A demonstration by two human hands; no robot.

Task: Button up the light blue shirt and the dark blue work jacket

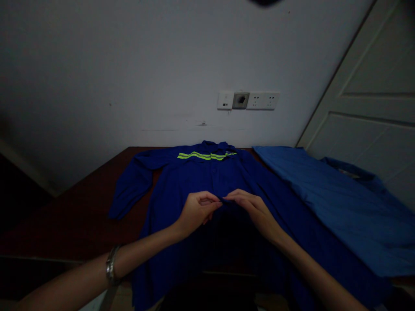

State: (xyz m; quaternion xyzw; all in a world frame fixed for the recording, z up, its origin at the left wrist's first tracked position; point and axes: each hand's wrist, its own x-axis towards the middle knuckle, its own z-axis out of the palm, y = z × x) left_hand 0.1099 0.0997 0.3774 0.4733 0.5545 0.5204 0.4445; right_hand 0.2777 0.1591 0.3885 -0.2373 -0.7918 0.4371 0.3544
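A dark blue long-sleeved work shirt (191,181) lies front up, its collar toward the wall and yellow-green reflective strips across the chest. My left hand (201,207) pinches the shirt's front edge near the middle. Close beside it, fingertips almost meeting, my right hand (248,205) pinches the same front placket. Between the hands the cloth is lifted a little, and whether a button sits in the fingers is too dark to tell. The shirt's lower part hangs over the table's front edge.
A dark red-brown table (94,203) stands against the wall. To the right lies a lighter blue folded garment (324,194), partly beside the shirt's sleeve. Wall sockets (262,101) sit above the table, and a white panelled door (372,103) rises at the right.
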